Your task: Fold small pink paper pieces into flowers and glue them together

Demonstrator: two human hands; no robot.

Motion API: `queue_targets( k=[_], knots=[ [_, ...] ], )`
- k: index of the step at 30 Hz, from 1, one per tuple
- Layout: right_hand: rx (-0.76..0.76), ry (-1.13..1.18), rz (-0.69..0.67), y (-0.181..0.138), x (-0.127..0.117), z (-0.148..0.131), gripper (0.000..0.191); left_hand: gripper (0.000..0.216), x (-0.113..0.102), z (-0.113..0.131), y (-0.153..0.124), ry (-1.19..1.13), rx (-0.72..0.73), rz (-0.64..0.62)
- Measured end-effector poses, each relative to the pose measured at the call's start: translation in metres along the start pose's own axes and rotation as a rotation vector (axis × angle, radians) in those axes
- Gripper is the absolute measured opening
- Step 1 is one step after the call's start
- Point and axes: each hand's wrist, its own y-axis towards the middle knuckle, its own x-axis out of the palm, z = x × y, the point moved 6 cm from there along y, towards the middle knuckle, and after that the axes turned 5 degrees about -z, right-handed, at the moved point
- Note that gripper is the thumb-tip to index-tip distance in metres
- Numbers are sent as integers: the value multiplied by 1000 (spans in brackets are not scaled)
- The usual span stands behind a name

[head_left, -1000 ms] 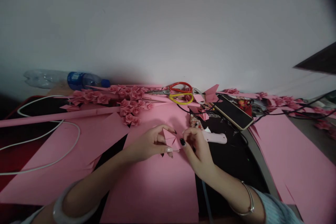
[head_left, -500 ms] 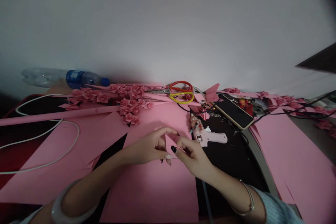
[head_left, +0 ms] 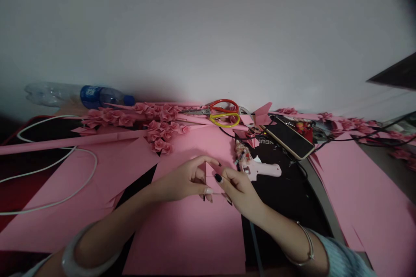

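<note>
My left hand and my right hand meet over a large pink paper sheet at the table's middle. Between their fingertips sits a small folded pink paper piece, pinched from both sides. My left thumb and forefinger close on its left edge, my right thumb with a dark nail presses its right edge. Most of the piece is hidden by my fingers.
A pink glue gun lies just right of my hands. Behind are red and yellow scissors, a heap of pink paper roses, a phone, a lying water bottle and a white cable at left.
My right hand has slid left and closer to my left hand, covering more of the folded piece. The view has barely shifted.
</note>
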Motion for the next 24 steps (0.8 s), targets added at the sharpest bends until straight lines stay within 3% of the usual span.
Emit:
queue_targets(
  k=[13,15,17,21,24],
  knots=[
    [-146,-125,-38,0,4,-10,26,45,-5,1,1,-64,20,37],
    [-139,-135,-25,-1,3,-9,27,37,-4,1,2,-64,16,40],
    [-131,-174,37,-2,-1,-9,29,23,-4,1,3,-58,3,50],
    [-222,-275,224,-7,-12,-18,28,24,-1,2,3,-77,-45,49],
    [-325,-320,267,-11,-12,-25,22,22,-1,1,3,-159,-56,7]
  ],
)
